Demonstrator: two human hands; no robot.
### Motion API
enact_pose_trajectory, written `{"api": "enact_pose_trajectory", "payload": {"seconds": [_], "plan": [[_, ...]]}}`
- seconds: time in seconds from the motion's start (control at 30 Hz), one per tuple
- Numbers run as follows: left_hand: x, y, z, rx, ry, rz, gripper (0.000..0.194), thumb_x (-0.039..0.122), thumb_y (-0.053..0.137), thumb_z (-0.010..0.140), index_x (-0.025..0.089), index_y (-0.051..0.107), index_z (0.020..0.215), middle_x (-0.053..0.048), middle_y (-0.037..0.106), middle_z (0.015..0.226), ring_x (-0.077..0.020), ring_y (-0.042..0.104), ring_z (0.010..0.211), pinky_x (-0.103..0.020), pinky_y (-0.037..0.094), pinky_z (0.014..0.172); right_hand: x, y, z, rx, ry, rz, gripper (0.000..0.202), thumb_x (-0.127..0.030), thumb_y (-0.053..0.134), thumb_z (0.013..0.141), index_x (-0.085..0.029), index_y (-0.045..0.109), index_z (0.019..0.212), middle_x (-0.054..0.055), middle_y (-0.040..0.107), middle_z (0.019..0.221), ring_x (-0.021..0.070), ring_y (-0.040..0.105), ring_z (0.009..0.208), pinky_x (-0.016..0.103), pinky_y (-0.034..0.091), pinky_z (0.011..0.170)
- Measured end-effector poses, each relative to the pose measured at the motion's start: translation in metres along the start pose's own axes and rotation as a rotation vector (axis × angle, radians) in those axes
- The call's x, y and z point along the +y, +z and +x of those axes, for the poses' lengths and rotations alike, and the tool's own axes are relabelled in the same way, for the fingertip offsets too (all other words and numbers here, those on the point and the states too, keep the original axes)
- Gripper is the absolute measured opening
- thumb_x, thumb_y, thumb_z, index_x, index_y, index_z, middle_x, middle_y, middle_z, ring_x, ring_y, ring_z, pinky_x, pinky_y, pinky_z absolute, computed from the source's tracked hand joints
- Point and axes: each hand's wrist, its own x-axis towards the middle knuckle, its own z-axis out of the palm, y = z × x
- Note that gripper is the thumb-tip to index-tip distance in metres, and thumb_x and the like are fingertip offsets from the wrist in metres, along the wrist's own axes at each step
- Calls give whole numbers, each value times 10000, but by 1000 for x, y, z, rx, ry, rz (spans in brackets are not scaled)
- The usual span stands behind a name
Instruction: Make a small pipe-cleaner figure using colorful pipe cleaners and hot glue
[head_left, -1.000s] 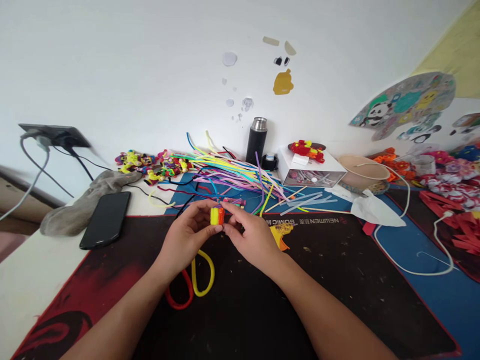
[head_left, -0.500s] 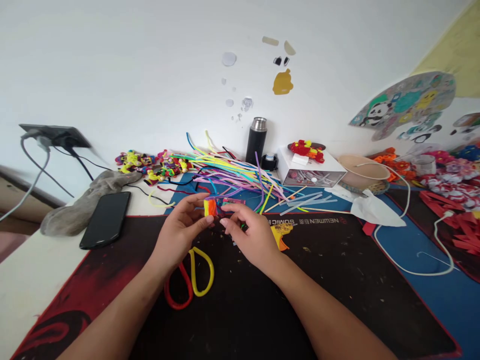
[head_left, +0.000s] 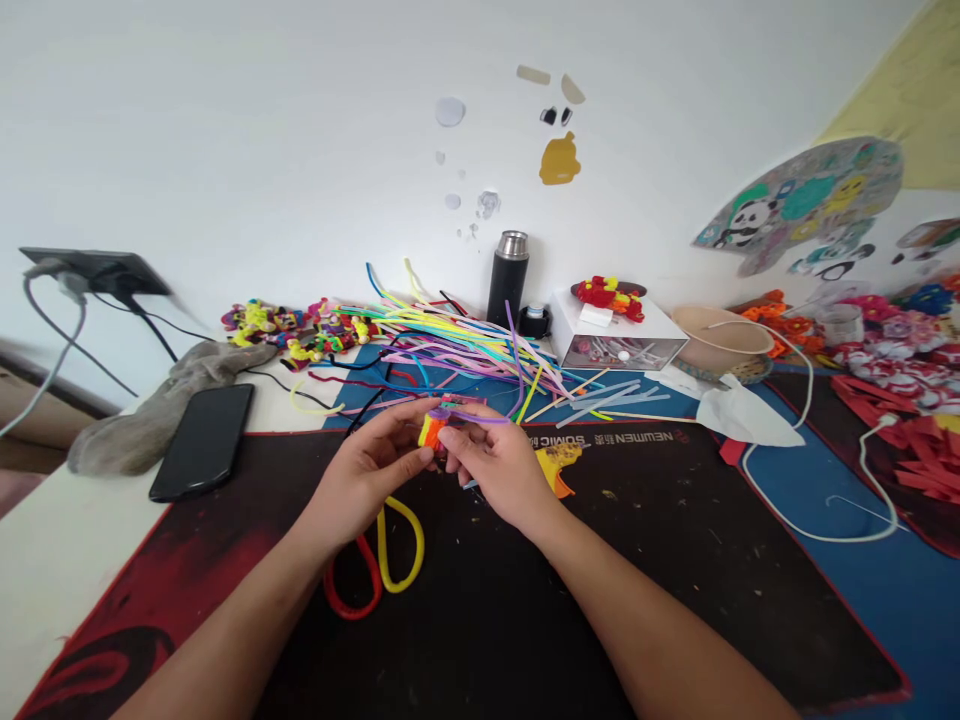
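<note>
My left hand pinches a small yellow-and-orange pipe-cleaner piece between thumb and fingers. My right hand is closed against the same piece from the right, its thumb on the orange part. A purple strand runs from the piece across the back of my right fingers. Below my left hand, a red loop and a yellow loop lie side by side on the dark mat. Just right of my right hand is a yellow-orange scrap. The far side of the held piece is hidden by my fingers.
Loose pipe cleaners spread behind my hands, with a black thermos and a white drawer box beyond. A phone lies left. A tan bowl, a white cable and red strips are at right.
My right hand has moved in to grip the yellow-and-orange piece, which has tilted and shifted slightly right. The purple strand now lies over my right fingers. The view has shifted a little.
</note>
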Motion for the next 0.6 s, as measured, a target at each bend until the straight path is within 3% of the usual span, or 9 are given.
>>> {"api": "enact_pose_trajectory", "payload": {"seconds": [0.1,0.23,0.37,0.6], "plan": [[3,0,-2,-1,-8,54,500,369,872,883,260,761,1358,-113,801,1215,-265,748,967,-385,618,869,1,0,0,19,7,40,353,-464,775,923,-210,717,1161,-23,674,738,123,611,581,241,500,516],[4,1,-2,60,-13,119,427,463,865,875,251,813,1241,-100,803,1165,-237,728,844,-371,621,791,3,1,-1,38,10,21,269,-416,786,911,-225,723,1089,-21,684,757,127,625,597,249,515,532],[1,1,0,98,-13,133,367,473,888,848,248,830,1132,-68,800,983,-231,713,822,-332,596,735,4,3,-3,18,-6,-51,195,-370,738,944,-227,702,1072,-27,687,753,129,637,601,251,513,549],[1,2,-1,134,-7,159,317,488,879,854,260,847,1071,-55,784,974,-201,674,775,-296,545,677,1,3,-5,8,-25,-139,179,-363,701,981,-222,692,1091,-28,693,750,135,658,615,259,511,575]]}}
